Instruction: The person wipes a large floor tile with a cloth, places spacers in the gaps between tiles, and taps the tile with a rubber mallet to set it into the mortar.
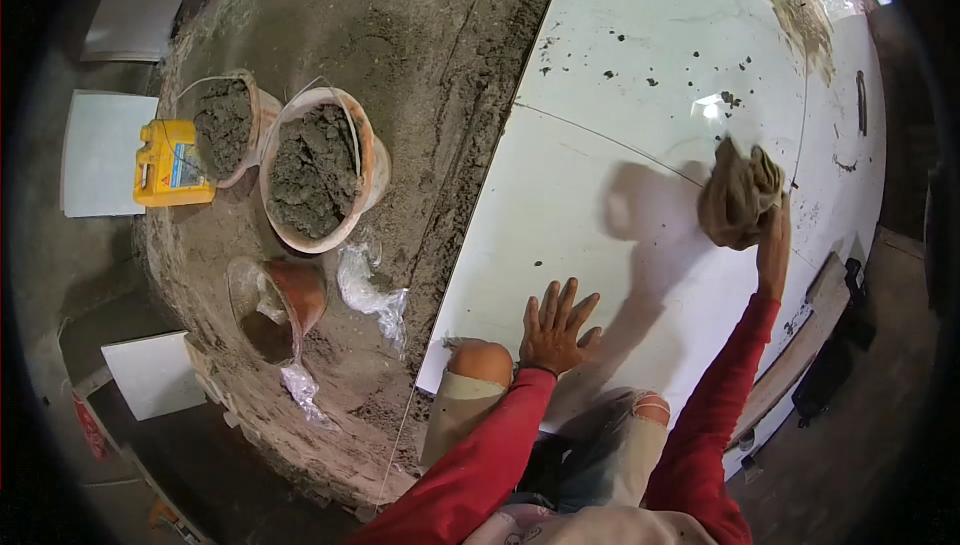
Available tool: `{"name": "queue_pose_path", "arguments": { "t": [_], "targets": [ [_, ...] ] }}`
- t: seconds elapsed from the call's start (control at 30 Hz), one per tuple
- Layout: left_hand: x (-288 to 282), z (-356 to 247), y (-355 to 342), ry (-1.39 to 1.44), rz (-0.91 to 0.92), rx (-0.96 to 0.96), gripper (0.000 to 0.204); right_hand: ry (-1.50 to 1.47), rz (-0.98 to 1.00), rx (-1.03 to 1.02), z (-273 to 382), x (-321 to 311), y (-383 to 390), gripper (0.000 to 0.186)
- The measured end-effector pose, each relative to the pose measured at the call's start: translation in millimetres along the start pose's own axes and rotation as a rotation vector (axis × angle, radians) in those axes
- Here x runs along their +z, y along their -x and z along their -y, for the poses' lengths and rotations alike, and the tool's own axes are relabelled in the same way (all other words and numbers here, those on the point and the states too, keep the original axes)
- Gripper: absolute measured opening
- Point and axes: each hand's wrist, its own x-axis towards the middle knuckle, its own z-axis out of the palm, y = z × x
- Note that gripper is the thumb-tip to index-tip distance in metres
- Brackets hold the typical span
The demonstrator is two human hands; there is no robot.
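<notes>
My right hand (773,250) reaches out to the right, closed on a bunched brown cloth (738,195) held over the white tiles (600,210). The fingers are partly hidden by the cloth, and a shadow of the arm falls on the tile to its left. My left hand (556,330) lies flat with fingers spread on the tile in front of my knee, holding nothing. Dark crumbs of mortar (730,101) are scattered over the tile beyond the cloth. A thin joint line between tiles runs toward the cloth.
To the left, wet mortar ground (430,95) borders the tiles. Two buckets of mortar stand there, the nearer one (375,170) beside a yellow jug (175,163). A tipped reddish bucket (300,295) and clear plastic (370,290) lie closer. A wooden board (800,345) lies at the right edge.
</notes>
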Motion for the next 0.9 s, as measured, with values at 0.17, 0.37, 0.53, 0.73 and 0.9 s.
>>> {"name": "queue_pose_path", "arguments": {
  "t": [0.17,0.37,0.53,0.73,0.9],
  "targets": [
    [10.4,7.9,-0.2,-0.401,-0.025,0.084,0.077,1.409,-0.366,-0.113,-68.6,104.3,-3.8,0.076],
    [-4.1,-5.1,-6.0,-0.124,0.245,0.026,0.082,1.197,-0.311,-0.387,-20.2,290.9,-27.0,0.061],
    [25.1,-0.1,6.2,0.009,0.082,-0.005,0.076,0.249,-0.072,-0.596,39.2,393.9,-56.5,0.038],
    [49.2,29.4,23.2,0.022,0.044,-0.009,0.072,0.231,-0.264,-0.369,107.6,313.4,-3.4,0.057],
    [26.0,-8.1,-3.5,0.319,0.142,0.139,0.064,0.596,-0.215,-0.612,-39.6,342.9,35.1,0.048]
  ]
}}
